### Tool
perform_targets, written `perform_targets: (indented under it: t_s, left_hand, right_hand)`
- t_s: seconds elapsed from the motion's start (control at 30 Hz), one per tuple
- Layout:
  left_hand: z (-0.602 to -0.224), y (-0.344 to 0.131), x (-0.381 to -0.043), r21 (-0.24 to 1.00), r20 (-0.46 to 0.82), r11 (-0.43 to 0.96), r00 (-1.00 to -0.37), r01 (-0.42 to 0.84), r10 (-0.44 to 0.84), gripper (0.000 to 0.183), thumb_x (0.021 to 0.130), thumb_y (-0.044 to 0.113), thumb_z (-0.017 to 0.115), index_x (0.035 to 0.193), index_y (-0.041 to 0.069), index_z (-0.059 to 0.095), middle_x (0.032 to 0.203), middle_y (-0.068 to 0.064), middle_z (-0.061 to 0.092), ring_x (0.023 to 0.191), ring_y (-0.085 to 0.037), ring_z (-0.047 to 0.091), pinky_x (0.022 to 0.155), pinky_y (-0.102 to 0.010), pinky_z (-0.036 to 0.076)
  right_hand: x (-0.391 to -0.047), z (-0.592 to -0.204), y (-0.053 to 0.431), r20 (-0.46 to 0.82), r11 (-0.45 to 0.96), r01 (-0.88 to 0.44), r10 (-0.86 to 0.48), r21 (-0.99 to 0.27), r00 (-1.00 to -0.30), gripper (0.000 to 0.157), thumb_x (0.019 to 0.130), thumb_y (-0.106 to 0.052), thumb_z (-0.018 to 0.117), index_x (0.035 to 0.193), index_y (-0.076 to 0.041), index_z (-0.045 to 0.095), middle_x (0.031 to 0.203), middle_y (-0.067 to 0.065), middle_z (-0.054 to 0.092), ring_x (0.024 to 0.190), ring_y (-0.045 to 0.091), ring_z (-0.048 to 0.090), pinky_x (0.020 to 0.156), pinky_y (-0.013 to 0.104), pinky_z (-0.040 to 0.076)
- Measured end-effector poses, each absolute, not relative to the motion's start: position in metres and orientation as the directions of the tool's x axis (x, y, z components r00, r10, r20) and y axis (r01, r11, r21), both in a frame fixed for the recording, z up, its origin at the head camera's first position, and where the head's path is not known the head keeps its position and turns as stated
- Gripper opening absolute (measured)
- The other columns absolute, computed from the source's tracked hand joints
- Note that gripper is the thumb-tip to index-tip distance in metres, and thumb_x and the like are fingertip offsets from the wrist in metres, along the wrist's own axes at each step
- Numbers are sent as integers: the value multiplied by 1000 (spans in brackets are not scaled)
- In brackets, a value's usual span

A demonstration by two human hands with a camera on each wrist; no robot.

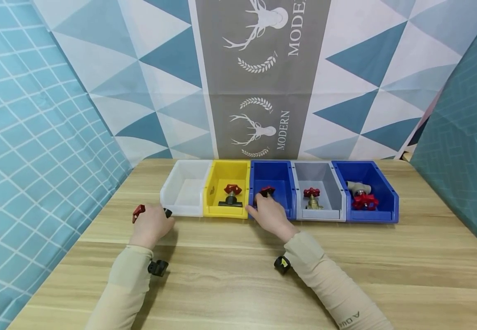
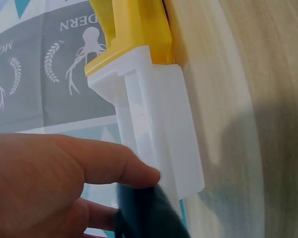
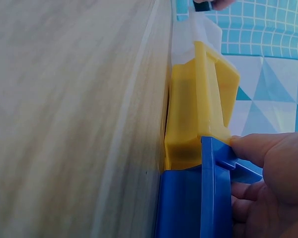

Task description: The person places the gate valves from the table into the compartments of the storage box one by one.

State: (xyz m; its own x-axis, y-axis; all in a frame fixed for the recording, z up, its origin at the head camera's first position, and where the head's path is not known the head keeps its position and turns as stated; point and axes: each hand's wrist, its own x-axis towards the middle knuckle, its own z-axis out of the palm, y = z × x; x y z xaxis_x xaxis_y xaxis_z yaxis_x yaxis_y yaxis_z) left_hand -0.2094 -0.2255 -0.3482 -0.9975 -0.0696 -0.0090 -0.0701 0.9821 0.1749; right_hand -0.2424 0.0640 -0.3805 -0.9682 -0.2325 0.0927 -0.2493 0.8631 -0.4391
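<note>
My left hand [image 1: 151, 225] grips a valve in front of the white bin [image 1: 182, 212]. The valve's red handle [image 1: 138, 212] pokes out on the left and its dark end on the right; in the left wrist view its blurred dark body [image 2: 148, 213] sits under the index finger. Over the front of the middle blue bin [image 1: 273, 170], my right hand [image 1: 273, 217] reaches in beside a red-handled valve [image 1: 267, 189]. The right wrist view has the thumb at the bin's rim and the fingers behind its front wall. Their contact with the valve is hidden.
Bins stand side by side along the table's back. The yellow bin [image 1: 227, 172] holds a red-handled black valve [image 1: 232, 198], the grey bin [image 1: 314, 172] a brass valve [image 1: 312, 200], and the right blue bin [image 1: 355, 172] a grey valve [image 1: 359, 189]. Patterned cloth hangs behind.
</note>
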Motion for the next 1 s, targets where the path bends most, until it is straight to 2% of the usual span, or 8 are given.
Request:
perform_targets:
  t_s: [0.13, 0.27, 0.5, 0.7, 0.87, 1.0]
  left_hand:
    - [-348, -221, -209, 185, 52, 980, -996, -66, -77, 43, 84, 22, 52, 102, -17, 47, 98, -34, 42, 67, -42, 53, 56, -49, 45]
    - [-348, -219, -210, 184, 147, 982, -987, -31, -59, 41, 84, 19, 52, 101, -17, 46, 96, -33, 40, 69, -46, 51, 60, -52, 43]
    - [-348, -213, -210, 124, 335, 992, -942, 26, -17, 36, 79, 15, 57, 98, -14, 48, 93, -29, 41, 74, -46, 47, 66, -51, 39]
    - [-342, -205, -217, 47, 352, 991, -930, 125, 101, 34, 80, 16, 62, 101, -7, 51, 97, -25, 42, 75, -41, 47, 64, -48, 44]
    - [-340, -201, -228, 20, 302, 975, -931, 222, 205, 36, 78, 18, 66, 105, -1, 53, 101, -20, 43, 80, -40, 47, 60, -48, 47]
    - [-339, -201, -237, -12, 272, 955, -918, 297, 289, 35, 75, 16, 67, 105, 1, 54, 104, -17, 44, 81, -39, 47, 64, -47, 47]
  right_hand:
    - [-243, -381, 64, 92, 864, -248, -231, -438, -969, 35, 90, -41, 52, 94, -7, 53, 58, 3, 48, 44, 16, 42, 37, 25, 28]
    - [-243, -381, 64, 91, 865, -247, -231, -436, -969, 35, 90, -42, 52, 94, -7, 53, 59, 3, 49, 45, 16, 43, 38, 26, 28]
    - [-243, -381, 65, 85, 869, -247, -234, -429, -969, 36, 90, -42, 52, 94, -7, 53, 60, 4, 48, 46, 16, 42, 38, 26, 28]
    - [-244, -380, 66, 77, 873, -235, -224, -426, -971, 37, 90, -42, 52, 96, -6, 54, 62, 5, 49, 47, 18, 44, 39, 27, 29]
    - [-243, -380, 64, 79, 873, -242, -230, -424, -970, 37, 90, -42, 52, 96, -6, 54, 63, 4, 49, 47, 17, 44, 39, 27, 29]
    - [-243, -380, 64, 88, 871, -249, -234, -424, -968, 36, 90, -42, 52, 95, -6, 53, 61, 4, 49, 46, 17, 44, 39, 27, 29]
